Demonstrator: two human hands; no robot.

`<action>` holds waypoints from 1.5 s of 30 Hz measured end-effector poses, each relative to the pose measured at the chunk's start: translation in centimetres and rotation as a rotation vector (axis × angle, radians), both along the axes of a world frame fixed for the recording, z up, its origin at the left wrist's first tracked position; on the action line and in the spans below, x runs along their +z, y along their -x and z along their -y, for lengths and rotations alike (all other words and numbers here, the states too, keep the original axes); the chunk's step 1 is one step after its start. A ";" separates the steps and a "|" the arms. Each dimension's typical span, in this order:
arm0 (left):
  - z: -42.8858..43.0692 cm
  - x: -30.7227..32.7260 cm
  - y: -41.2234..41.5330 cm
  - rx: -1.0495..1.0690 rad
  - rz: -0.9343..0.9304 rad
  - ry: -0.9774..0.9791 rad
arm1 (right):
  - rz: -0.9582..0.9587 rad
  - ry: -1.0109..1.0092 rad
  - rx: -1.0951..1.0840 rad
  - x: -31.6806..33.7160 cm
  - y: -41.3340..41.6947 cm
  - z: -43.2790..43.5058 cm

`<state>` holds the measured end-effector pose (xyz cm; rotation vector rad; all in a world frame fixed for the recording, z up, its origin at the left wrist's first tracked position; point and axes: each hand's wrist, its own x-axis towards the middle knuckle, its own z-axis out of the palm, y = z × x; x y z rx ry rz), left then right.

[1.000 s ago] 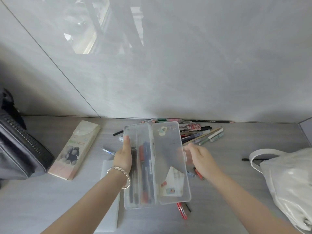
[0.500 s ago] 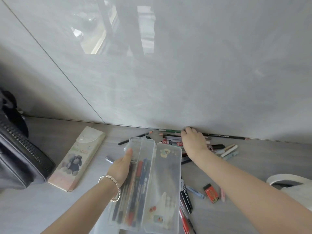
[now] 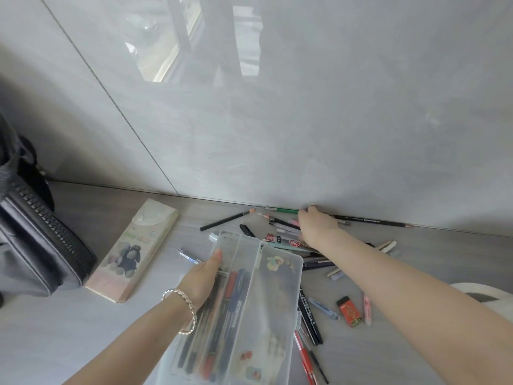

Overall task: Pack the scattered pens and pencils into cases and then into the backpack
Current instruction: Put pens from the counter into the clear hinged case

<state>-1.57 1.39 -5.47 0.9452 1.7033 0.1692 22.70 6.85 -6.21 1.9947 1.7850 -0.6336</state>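
My left hand [image 3: 200,277] grips the left edge of an open clear plastic pencil case [image 3: 277,295] that has several pens [image 3: 230,298] in its left half. My right hand [image 3: 316,225] is stretched out to the foot of the wall, its fingertips on the end of a green pencil [image 3: 283,210]; the back of the hand hides the grip. Scattered pens and pencils [image 3: 313,262] lie beneath my right forearm and beside the case. A closed beige case with a stones picture [image 3: 133,251] lies to the left. The dark grey backpack [image 3: 36,245] stands at the far left.
A long black pencil [image 3: 372,220] lies along the wall, and another black pencil [image 3: 227,219] sits left of my right hand. A red eraser [image 3: 350,311] and red pens [image 3: 304,357] lie right of the case. A white bag handle [image 3: 480,291] shows at the right edge.
My right hand let go of the case's right edge and reached out to the pencils at the wall. My left hand kept hold of the case, which now sits lower in view.
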 end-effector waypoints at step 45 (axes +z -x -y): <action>3.0 2.6 0.1 0.191 -0.014 -0.146 | -0.706 -0.596 -0.365 2.1 1.9 6.5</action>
